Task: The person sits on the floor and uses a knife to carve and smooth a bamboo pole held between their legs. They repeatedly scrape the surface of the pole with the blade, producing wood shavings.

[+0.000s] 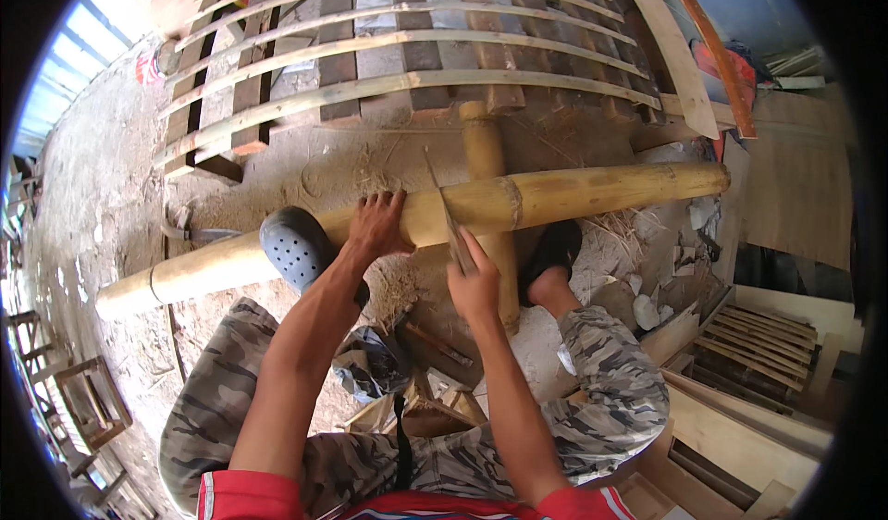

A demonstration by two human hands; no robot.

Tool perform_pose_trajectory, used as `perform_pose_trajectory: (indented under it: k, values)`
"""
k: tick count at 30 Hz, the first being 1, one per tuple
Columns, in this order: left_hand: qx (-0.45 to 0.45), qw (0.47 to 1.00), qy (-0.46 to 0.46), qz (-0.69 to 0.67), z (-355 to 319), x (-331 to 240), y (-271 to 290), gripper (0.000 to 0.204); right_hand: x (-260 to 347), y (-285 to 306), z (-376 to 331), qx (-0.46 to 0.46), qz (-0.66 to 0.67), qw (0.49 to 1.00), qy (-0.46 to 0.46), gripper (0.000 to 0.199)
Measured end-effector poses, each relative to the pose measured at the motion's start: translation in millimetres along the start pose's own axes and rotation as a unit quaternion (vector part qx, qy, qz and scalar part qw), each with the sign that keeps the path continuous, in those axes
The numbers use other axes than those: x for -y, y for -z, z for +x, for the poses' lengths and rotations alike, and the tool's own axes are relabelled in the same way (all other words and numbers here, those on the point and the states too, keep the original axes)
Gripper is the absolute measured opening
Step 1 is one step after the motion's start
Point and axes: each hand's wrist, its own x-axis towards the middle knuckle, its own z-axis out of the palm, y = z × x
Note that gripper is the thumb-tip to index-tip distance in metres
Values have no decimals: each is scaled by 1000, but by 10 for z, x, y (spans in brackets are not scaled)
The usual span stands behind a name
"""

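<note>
A thick yellow bamboo pole (592, 192) lies crosswise in front of me, resting over a second bamboo piece (484, 150) that runs away from me. My left hand (377, 225) grips the pole left of its middle, fingers bent over the top and thumb toward the right. My right hand (474, 284) is closed around the handle of a handsaw (442, 196). Its slim, tapering blade lies across the pole just right of my left hand, tip pointing away. Whether the teeth have entered the bamboo cannot be made out.
My left foot in a grey clog (296, 247) presses on the pole; my right foot in a dark shoe (555, 253) stands nearside. Beyond is a rack of wooden beams with bamboo strips (407, 82). A curved blade (205, 234) lies left. Wooden frames (754, 340) stand right.
</note>
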Motion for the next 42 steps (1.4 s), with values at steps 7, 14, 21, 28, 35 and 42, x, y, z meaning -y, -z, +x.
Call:
perform_pose_trajectory:
  k: [7, 14, 21, 28, 35, 42]
  values:
    - [36, 999, -13, -12, 5, 62, 220, 111, -207, -317, 241, -25, 16, 999, 19, 58]
    - [79, 996, -31, -38, 162, 84, 404, 112, -65, -208, 81, -9, 14, 1000, -22, 59]
    - [85, 994, -38, -60, 257, 286, 315, 106, 428, 192, -389, 45, 36, 995, -84, 58]
    - [124, 982, -20, -143, 401, 310, 504, 94, 470, 437, -907, 11, 41, 999, 27, 60]
    - [177, 963, 3, -202, 569, 435, 479, 88, 1146, 977, -1473, 71, 35, 992, -96, 59]
    - [98, 993, 56, -17, 491, 356, 407, 108, 723, 1543, -2240, -39, -3, 998, -50, 57]
